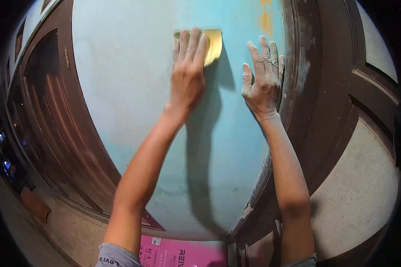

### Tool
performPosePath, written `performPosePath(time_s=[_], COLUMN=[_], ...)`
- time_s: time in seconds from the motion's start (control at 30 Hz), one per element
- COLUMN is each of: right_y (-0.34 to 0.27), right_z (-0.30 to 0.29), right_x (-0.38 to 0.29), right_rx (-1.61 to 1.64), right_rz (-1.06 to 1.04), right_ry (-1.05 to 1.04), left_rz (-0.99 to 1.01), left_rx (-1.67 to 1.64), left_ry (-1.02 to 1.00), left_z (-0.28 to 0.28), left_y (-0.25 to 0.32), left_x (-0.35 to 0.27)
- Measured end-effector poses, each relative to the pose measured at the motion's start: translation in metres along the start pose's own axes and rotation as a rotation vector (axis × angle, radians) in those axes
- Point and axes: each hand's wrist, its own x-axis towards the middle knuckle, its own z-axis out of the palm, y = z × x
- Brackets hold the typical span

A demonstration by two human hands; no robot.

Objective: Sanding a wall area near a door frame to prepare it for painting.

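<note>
My left hand (188, 70) presses a sheet of yellow sandpaper (214, 43) flat to a painted wall (130, 83). The sheet's right part sticks out past my fingers, its lower corner lifted off the surface. Pale grey-white covers much of the wall's left side, while light blue paint shows on the right. My right hand (263, 75), coated in white dust, rests on the blue area with fingers spread and holds nothing. It lies close beside the brown wooden frame (295, 66). Above that hand is an orange-yellow patch (265, 16) where the paint differs.
A brown wooden door (53, 110) with a metal hinge (67, 57) borders the wall on the left. Below stands a pink printed box (183, 252) near the wall's foot. Brown wooden framing with pale panels (357, 187) is at the right. Tiled floor (77, 223) shows lower left.
</note>
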Motion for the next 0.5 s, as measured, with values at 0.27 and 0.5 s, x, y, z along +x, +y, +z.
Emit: performPosePath(time_s=[0.27, 0.5], right_y=[-0.007, -0.007], right_z=[-0.006, -0.009], right_x=[0.005, 0.008], right_rx=[-0.002, -0.008], right_rz=[-0.01, -0.026], right_ry=[0.011, 0.017], left_rz=[-0.1, 0.025], left_rx=[-0.035, 0.031], left_ry=[-0.215, 0.055], left_z=[-0.042, -0.014], left_y=[0.05, -0.016], left_x=[-0.137, 0.047])
